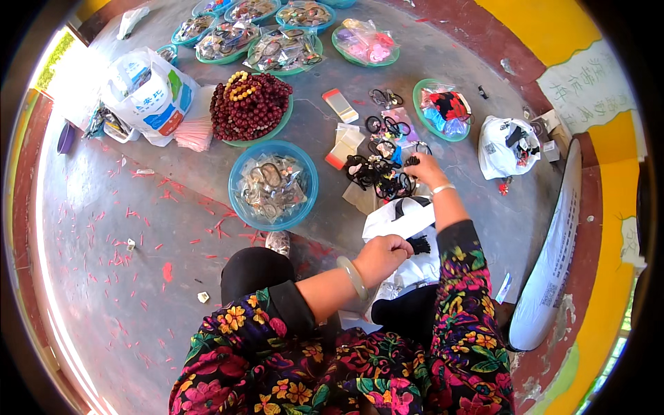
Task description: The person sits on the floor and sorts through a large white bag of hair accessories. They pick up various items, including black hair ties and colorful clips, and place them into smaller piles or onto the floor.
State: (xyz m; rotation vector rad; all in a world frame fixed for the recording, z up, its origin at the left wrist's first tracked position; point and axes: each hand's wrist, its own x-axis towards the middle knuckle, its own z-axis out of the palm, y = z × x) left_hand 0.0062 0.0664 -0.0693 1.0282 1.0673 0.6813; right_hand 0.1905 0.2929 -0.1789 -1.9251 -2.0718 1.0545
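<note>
My right hand (425, 171) reaches over a pile of black hair ties (382, 174), some with small coloured charms. Its fingers are closed on a black hair tie at the pile's right edge. Lower and to the left, my left hand (382, 259) is held closed beside an open white plastic bag (418, 266); what its fingers hold, if anything, is hidden. A bunch of black strands (419, 244) lies at the bag's mouth, just right of the left hand. Around my left wrist sits a pale bangle (353, 277).
A blue basin (235, 197) of bagged bracelets stands left of the pile. Dark red beads (250, 114) heap on a green plate behind it. Several basins of packaged goods line the back. White bags (492, 149) stand right and far left. Red scraps litter the floor.
</note>
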